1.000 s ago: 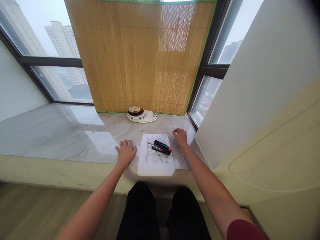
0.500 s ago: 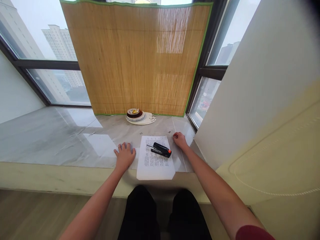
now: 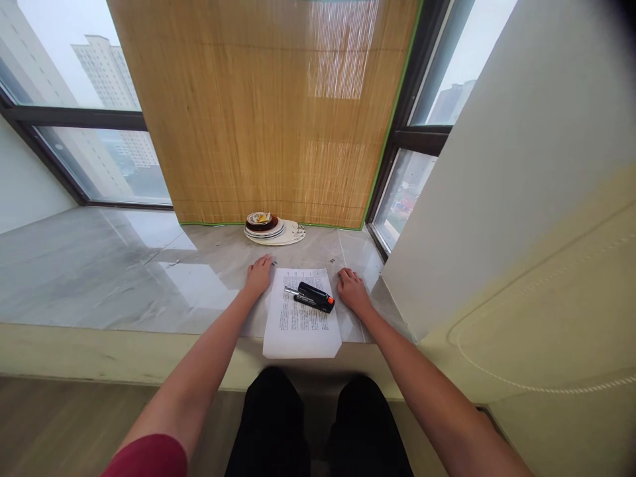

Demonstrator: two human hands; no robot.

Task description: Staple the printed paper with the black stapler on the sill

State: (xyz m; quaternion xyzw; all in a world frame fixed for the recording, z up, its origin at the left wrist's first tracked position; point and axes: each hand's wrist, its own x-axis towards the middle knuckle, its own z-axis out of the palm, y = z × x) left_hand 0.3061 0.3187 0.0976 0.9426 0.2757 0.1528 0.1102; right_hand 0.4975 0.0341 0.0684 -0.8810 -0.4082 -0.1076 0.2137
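Note:
A black stapler [image 3: 312, 297] with an orange-red patch lies across printed paper sheets [image 3: 301, 341] on the marble sill. My left hand [image 3: 259, 275] rests on the sill beside the sheets' upper left corner, holding nothing, its fingers stretched forward. Close to its fingertips is a tiny dark piece [image 3: 273, 263], too small to name. My right hand [image 3: 352, 289] lies palm down just right of the sheets, fingers loosely spread and slightly bent, with nothing visible in it. Another pair of tiny dark pieces [image 3: 332, 260] sits on the sill ahead of it.
Stacked plates [image 3: 291, 236], with a small decorated dish on top, stand at the back of the sill [image 3: 119, 285]. Behind them hangs a bamboo blind [image 3: 258, 119] between windows. A pale wall [image 3: 472, 218] bounds the right side. The sheets overhang the sill's front edge.
My left hand has moved forward and right, closer to the sheets and the tiny dark piece. My right hand has turned flatter and lowered slightly toward the sheets. The view has shifted a little.

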